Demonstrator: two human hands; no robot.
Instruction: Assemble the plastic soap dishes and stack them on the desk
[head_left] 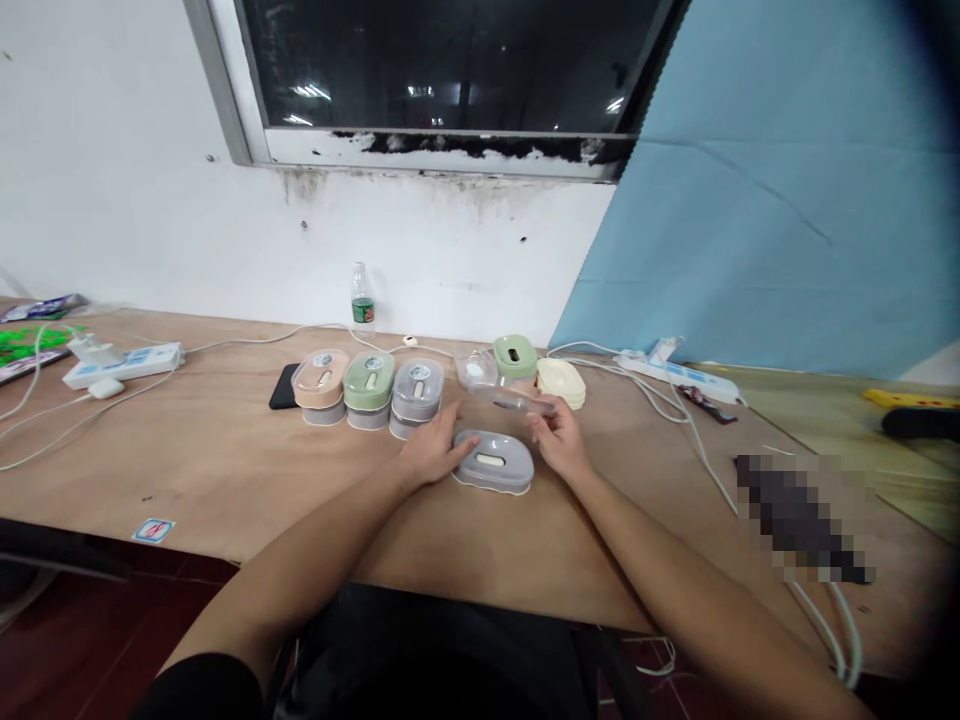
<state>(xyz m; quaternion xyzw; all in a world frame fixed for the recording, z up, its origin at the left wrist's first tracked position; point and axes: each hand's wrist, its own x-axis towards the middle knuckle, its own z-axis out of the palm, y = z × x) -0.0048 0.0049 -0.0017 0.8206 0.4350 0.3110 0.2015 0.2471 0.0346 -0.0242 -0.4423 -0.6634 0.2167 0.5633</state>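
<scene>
One grey box (pixel 517 463) lies on the table (pixel 247 470); the left hand (pixel 432 446) at nine o'clock, fingers open, thumb on its rim, seemingly steadies it. At two, the right hand (pixel 559 438) pinches a clear cover (pixel 513 401). Three lidded boxes (pixel 368 382) at ten apparently leave working room.

You get glare on the window (pixel 457 65), a softly lit table (pixel 255 470) below it, dark blur to its far right.

A wooden desk (pixel 300 480) carries a grey box (pixel 504 473) at the near middle. To its left are a row of boxes (pixel 368 398), a phone (pixel 282 390) and a power strip (pixel 146 361). A bottle (pixel 362 305) stands far back.
</scene>
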